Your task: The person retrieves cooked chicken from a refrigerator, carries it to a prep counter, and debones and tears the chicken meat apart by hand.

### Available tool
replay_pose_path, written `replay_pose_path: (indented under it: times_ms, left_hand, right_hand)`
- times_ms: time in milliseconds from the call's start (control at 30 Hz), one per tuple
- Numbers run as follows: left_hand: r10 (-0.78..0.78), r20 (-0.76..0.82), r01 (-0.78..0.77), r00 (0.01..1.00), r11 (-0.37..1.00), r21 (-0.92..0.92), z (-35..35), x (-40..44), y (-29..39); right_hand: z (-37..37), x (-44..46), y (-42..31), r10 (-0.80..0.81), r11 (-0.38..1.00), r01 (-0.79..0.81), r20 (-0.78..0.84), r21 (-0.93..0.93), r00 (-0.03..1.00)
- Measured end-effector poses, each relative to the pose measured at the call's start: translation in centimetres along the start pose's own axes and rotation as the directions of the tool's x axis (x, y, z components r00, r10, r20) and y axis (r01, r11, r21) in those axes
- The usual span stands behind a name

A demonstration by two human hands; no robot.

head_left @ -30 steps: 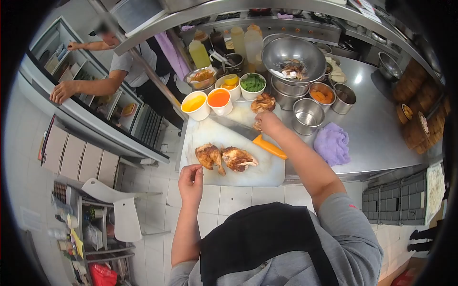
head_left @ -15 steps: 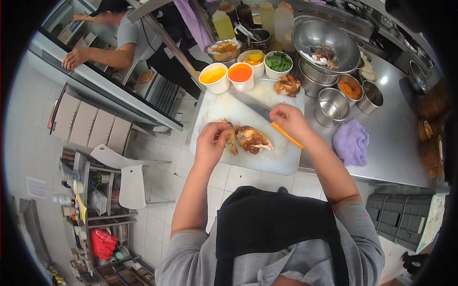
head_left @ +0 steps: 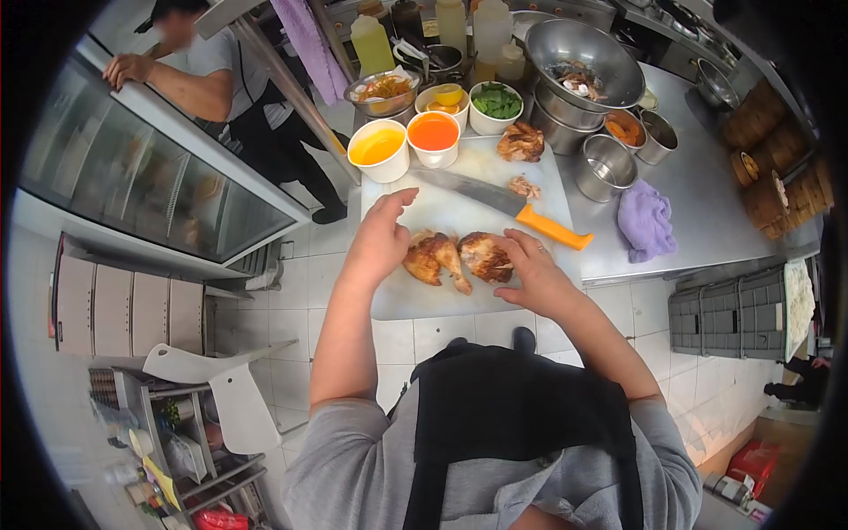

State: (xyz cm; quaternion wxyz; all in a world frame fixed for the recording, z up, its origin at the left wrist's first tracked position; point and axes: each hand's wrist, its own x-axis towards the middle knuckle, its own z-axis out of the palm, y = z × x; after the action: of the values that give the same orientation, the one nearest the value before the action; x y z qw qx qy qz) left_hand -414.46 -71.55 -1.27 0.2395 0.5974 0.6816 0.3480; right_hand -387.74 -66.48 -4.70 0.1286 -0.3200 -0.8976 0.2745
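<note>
My left hand (head_left: 382, 234) is open beside a browned roast chicken leg (head_left: 431, 258), its fingers pointing toward the far side of the white cutting board (head_left: 415, 307). To the right, my right hand (head_left: 541, 281) has its fingers and thumb around the near end of another roast chicken piece (head_left: 481, 257). Behind both pieces lies a large knife (head_left: 477, 193) with an orange handle, untouched. Shredded meat scraps (head_left: 524, 187) sit just beyond the blade, and a further chicken piece (head_left: 520, 142) is at the board's far right corner.
Tubs of yellow sauce (head_left: 378, 152) and orange sauce (head_left: 434, 132) line the far edge, near a tub of green leaves (head_left: 495, 103). A metal bowl (head_left: 587, 57) rests on pots. A purple cloth (head_left: 646, 221) lies right. Another person (head_left: 208, 84) holds a fridge door (head_left: 168, 168).
My right hand has left the knife and moved to the right chicken piece. The left hand has let go of the leg and opened. The other person's fridge door has swung further closed.
</note>
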Motion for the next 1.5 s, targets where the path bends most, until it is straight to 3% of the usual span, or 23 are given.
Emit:
replay_pose_path:
  times_ms: [200, 500, 633, 700, 733, 767, 800, 833, 867, 900, 933, 967, 1033, 1067, 1100, 1167, 1200, 1233, 1300, 1333, 1500]
  left_hand:
    - [-0.016, 0.154, 0.0, 0.988, 0.995, 0.102, 0.0, -1.9, -3.4]
    - [0.086, 0.134, -0.126, 0.987, 0.937, 0.325, 4.3, -3.0, -1.9]
    - [-0.025, 0.174, -0.063, 0.984, 0.874, 0.482, 4.7, -3.3, -0.9]
    - [0.038, 0.091, -0.084, 0.995, 0.808, 0.582, 5.0, -3.6, 0.3]
    - [0.046, 0.093, -0.092, 0.995, 0.8, 0.592, 5.1, -3.5, 0.9]
    - [0.055, 0.072, -0.079, 0.996, 0.921, 0.383, 5.2, -3.3, 1.5]
    - [0.057, 0.048, -0.064, 0.997, 0.987, 0.15, 5.3, -3.2, 2.1]
    - [0.055, 0.043, -0.062, 0.998, 0.985, 0.161, 5.8, -3.0, 2.6]
    - [-0.062, 0.044, 0.071, 0.997, 0.969, -0.238, 6.7, -2.8, 3.0]
    - [-0.169, 0.086, 0.186, 0.982, 0.78, -0.598, 7.3, -2.6, 4.0]
    - [-0.211, 0.116, 0.232, 0.97, 0.688, -0.687, 7.6, -2.4, 5.0]
    - [-0.22, 0.106, 0.232, 0.97, 0.691, -0.685, 7.8, -2.2, 6.2]
    - [-0.238, 0.318, 0.383, 0.918, 0.317, -0.868, 8.5, -1.6, 8.1]
    - [-0.172, 0.364, 0.395, 0.915, 0.209, -0.894, 9.0, -1.2, 8.7]
    - [-0.17, 0.364, 0.395, 0.916, 0.214, -0.894, 9.5, -0.8, 9.3]
    - [0.023, 0.313, 0.304, 0.949, 0.181, -0.935, 10.7, 0.2, 10.8]
    - [0.031, 0.315, 0.304, 0.949, 0.185, -0.935, 11.4, 0.7, 11.5]
    - [0.038, 0.297, 0.287, 0.954, 0.16, -0.944, 12.2, 1.0, 12.1]
    - [0.047, 0.28, 0.272, 0.959, 0.134, -0.953, 13.6, 1.8, 13.3]
    - [0.075, 0.254, 0.247, 0.964, 0.084, -0.965, 14.3, 2.2, 13.9]
    - [0.095, 0.196, 0.2, 0.976, -0.041, -0.979, 17.4, 3.1, 17.5]
  right_hand:
    - [1.5, 0.9, -1.3, 0.038, 0.986, -0.041, -0.017, -0.16, 0.999]
    - [1.6, 2.8, -0.7, -0.056, 0.972, 0.06, 0.021, -0.228, 0.998]
    - [1.4, 3.2, -0.8, -0.106, 0.945, 0.096, -0.015, -0.312, 0.994]
    - [0.4, 3.6, -0.4, -0.084, 0.963, 0.073, -0.03, -0.26, 0.996]
    - [-0.3, 3.9, -0.1, 0.006, 0.997, -0.003, 0.03, -0.072, 1.0]
    - [-1.1, 4.2, 0.0, 0.076, 0.99, -0.088, 0.109, 0.114, 0.991]
    - [-0.6, 5.0, 1.3, -0.024, 0.949, 0.011, 0.036, 0.315, 0.999]
    - [-0.4, 5.1, 3.0, -0.034, 0.947, 0.022, 0.032, 0.322, 0.999]
    - [-1.5, 5.0, 2.9, 0.059, 0.728, -0.168, 0.183, 0.665, 0.981]
    - [-2.4, 5.0, 3.0, 0.077, 0.371, -0.363, 0.361, 0.855, 0.929]
    - [-3.1, 5.1, 3.6, -0.066, 0.209, -0.373, 0.393, 0.904, 0.917]
    - [-3.7, 4.7, 3.6, -0.079, 0.209, -0.374, 0.397, 0.903, 0.914]
    - [-5.8, 3.4, 3.2, -0.08, -0.008, -0.317, 0.316, 0.948, 0.946]
    - [-6.9, 2.9, 3.3, -0.092, 0.015, -0.297, 0.297, 0.955, 0.95]
    - [-7.5, 2.4, 3.4, -0.093, 0.014, -0.292, 0.292, 0.956, 0.952]
    - [-8.7, 1.4, 4.0, 0.011, 0.185, -0.239, 0.242, 0.953, 0.97]
    - [-9.1, 1.0, 4.6, -0.007, 0.278, -0.169, 0.178, 0.946, 0.984]
    - [-9.7, 0.3, 5.3, -0.005, 0.278, -0.165, 0.173, 0.946, 0.985]
    - [-11.6, -1.5, 5.4, -0.056, 0.753, 0.106, -0.097, 0.649, 0.994]
    - [-12.0, -2.1, 6.0, -0.061, 0.815, 0.165, -0.202, 0.555, 0.978]
    - [-16.0, -5.8, 6.0, -0.074, 0.831, 0.252, -0.351, 0.496, 0.933]
